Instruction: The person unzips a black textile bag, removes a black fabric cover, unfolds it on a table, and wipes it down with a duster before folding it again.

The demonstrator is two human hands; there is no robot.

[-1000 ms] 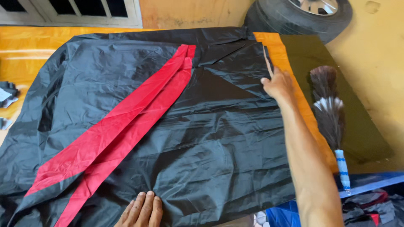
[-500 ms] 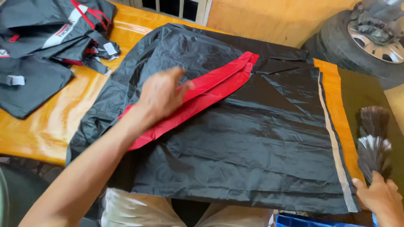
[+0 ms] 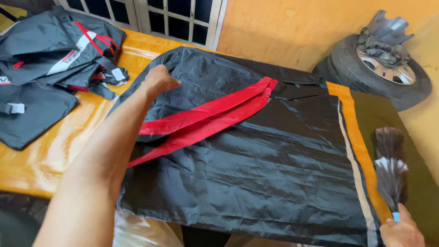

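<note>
A large black waterproof sheet [image 3: 274, 174] with a red band [image 3: 215, 114] and an orange and pale stripe along its right edge lies spread over the orange wooden table [image 3: 50, 160]. My left hand [image 3: 160, 80] reaches across to the sheet's far left part, fingers curled into the black fabric there. My right hand [image 3: 402, 231] is at the bottom right corner, closed around the blue handle of a dark feather duster [image 3: 388, 169], which lies beside the sheet's right edge.
A pile of folded black garments [image 3: 50, 59] with red and white trim sits at the table's far left. A car tyre [image 3: 388, 73] with a metal part on top leans against the orange wall. An olive cloth [image 3: 425, 192] lies under the duster. A barred window [image 3: 173, 18] is behind.
My left hand has moved from the red band toward the sheet's far left and curled its fingers. My right hand has dropped from the sheet's far right corner to the duster's handle.
</note>
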